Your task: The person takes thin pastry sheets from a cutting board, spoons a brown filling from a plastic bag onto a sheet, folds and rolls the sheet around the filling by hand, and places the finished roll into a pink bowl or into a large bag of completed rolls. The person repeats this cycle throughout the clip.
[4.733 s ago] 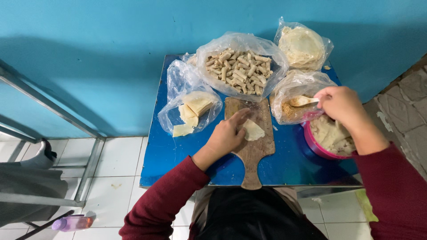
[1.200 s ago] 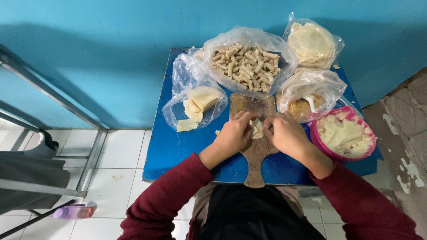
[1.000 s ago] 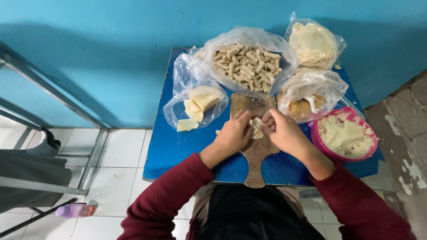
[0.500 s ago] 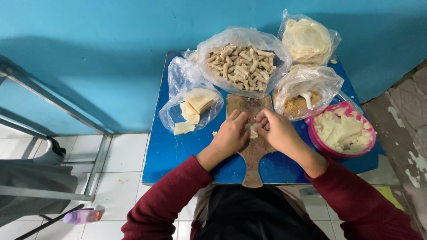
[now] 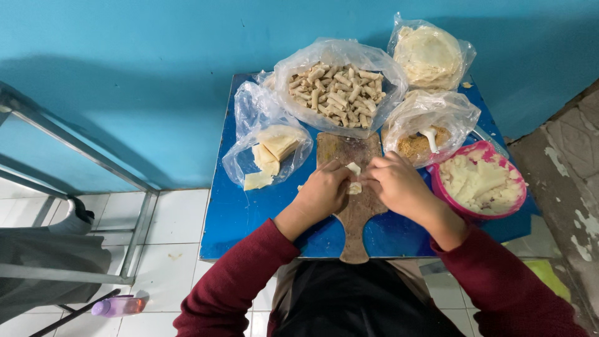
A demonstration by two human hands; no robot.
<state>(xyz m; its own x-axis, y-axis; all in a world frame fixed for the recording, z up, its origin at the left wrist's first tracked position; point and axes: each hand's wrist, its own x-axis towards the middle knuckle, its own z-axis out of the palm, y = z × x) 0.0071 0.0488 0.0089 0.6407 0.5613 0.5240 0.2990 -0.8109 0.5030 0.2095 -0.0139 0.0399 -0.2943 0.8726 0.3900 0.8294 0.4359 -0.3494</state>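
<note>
- dough piece (image 5: pixel 354 178), pale and small, lies on the wooden board (image 5: pixel 357 212) near its upper middle; its long axis runs roughly away from the person, up the board, same way as the board's own length. board handle points toward the person.
- left hand (image 5: pixel 323 190) and right hand (image 5: pixel 396 184) meet over it, fingertips curled together and pinched on the dough from both sides; most of it is hidden by the fingers.
- counts: one board, one pink bowl (image 5: pixel 448 198) of white mash at right, four clear plastic bags.
- bags: big bag of rolled pieces (image 5: pixel 337 87) just behind the board, too many to count; bag of folded pale sheets (image 5: pixel 269 150) at left; bag of brown crumbs (image 5: pixel 419 145) with a white spoon (image 5: pixel 430 138) in it; bag of round wrappers (image 5: pixel 429 56) at far right corner.
- all on a blue table (image 5: pixel 249 215) against a blue wall; crumb bag sits close by the right hand.
- floor at left: purple bottle (image 5: pixel 118 306), metal frame (image 5: pixel 81 153).
</note>
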